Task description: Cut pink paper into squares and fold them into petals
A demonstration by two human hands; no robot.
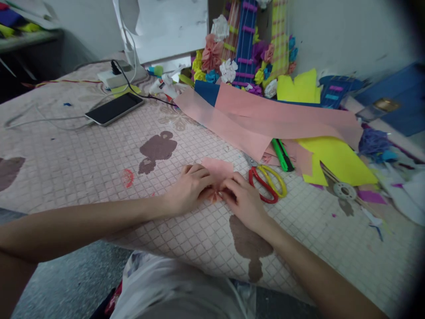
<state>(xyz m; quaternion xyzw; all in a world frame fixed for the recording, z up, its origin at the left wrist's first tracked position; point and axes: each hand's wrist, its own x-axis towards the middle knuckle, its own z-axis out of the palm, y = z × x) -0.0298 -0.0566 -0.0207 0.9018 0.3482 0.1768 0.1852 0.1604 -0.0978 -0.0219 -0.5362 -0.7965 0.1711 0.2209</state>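
Note:
Between my hands lies a small piece of pink paper [218,168], flat at its far side and gathered into folds at its near edge. My left hand [193,186] pinches the paper from the left, its fingers curled over the edge. From the right, my right hand [244,199] pinches the same gathered edge, its fingertips close to the left ones. The exact grip under the fingers is partly hidden. Just right of my right hand rest scissors [265,182] with one red and one yellow handle loop, their blades pointing away.
A green box cutter [282,155] and pink sheets [245,115] lie behind the scissors, with yellow paper [338,159] to the right. At the left are a phone [114,108] and a power strip [116,77] with cables. Paper flowers [212,52] and decorated strips stand against the wall.

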